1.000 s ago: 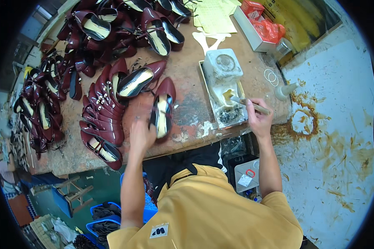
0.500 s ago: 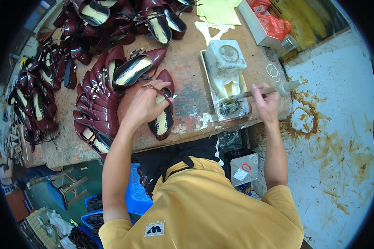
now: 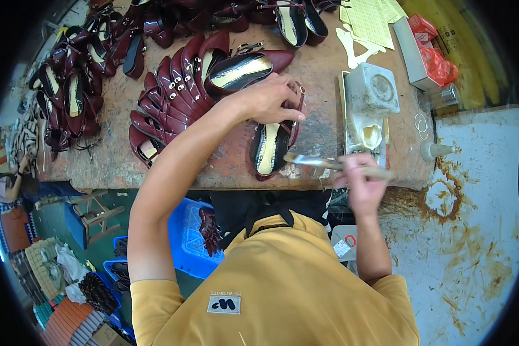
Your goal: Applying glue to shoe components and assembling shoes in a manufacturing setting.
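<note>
Head view, so here's what we've got. We're looking down at a brown, scuffed desk (image 3: 213, 172), and the dark red shoe (image 3: 266, 149) sits close to its near edge, heel toward us, with the front part under our left grip (image 3: 274, 101). That one's curled over the shoe with fingertips right by the thin strap (image 3: 297, 130), but we honestly can't tell whether it's pinching it. Our right grip (image 3: 362, 184) is a bit blurry, closed around the handle of a flat brush (image 3: 314, 162). The bristles are right beside the shoe's right side; we can't say if they're touching.

Just past that shoe we see another shoe (image 3: 239, 72) lying on a slant, then an overlapping row of shoes (image 3: 179, 95) off to its left. There's a messy pile (image 3: 72, 101) by the desk's left edge. Toward the right edge we have a grimy white block (image 3: 375, 89) standing in a shallow tray (image 3: 343, 109), plus two pale rings (image 3: 421, 126). Yellow sheets (image 3: 369, 23) lie up near the far edge.
</note>
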Action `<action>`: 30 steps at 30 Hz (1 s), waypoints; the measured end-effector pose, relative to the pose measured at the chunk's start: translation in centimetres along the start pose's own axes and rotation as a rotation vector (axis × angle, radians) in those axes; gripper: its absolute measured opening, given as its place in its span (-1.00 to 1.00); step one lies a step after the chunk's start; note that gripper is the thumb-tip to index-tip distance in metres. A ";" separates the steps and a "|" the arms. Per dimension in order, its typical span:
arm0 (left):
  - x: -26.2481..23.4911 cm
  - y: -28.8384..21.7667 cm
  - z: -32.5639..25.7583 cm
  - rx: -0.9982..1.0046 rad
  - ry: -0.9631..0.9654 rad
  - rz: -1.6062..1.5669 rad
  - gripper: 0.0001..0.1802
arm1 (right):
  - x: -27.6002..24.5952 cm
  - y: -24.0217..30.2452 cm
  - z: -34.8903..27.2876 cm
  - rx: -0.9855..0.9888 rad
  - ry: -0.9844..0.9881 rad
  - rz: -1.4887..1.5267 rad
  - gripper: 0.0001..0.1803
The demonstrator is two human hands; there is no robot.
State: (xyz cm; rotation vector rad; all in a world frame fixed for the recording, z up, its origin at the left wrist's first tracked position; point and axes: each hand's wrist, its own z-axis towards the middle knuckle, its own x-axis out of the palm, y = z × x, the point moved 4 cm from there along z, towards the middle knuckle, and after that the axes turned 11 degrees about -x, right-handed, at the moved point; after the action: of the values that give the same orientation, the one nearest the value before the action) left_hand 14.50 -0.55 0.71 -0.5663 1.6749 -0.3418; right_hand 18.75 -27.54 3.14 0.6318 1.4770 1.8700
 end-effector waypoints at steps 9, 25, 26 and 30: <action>-0.2 3.3 -3.0 -0.172 0.108 -0.171 -0.70 | 8.8 -1.6 -0.2 -0.617 0.226 -0.442 -0.82; 3.3 4.0 -5.2 -0.427 -0.334 -0.325 -0.57 | 9.7 -2.5 -1.0 -0.652 0.316 -0.570 -0.79; 3.6 3.7 -5.7 -0.467 -0.335 -0.364 -0.56 | 9.4 -2.5 -1.1 -0.651 0.313 -0.571 -0.79; 5.1 3.3 -8.1 -0.599 -0.312 -0.250 -0.47 | 8.4 -2.1 -1.8 -0.686 0.321 -0.483 -0.79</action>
State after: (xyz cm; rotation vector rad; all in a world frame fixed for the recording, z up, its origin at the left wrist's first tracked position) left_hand 5.49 -1.28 -3.76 -1.2145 1.3917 0.0837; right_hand 12.31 -22.15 0.39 -0.3330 0.9356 1.9511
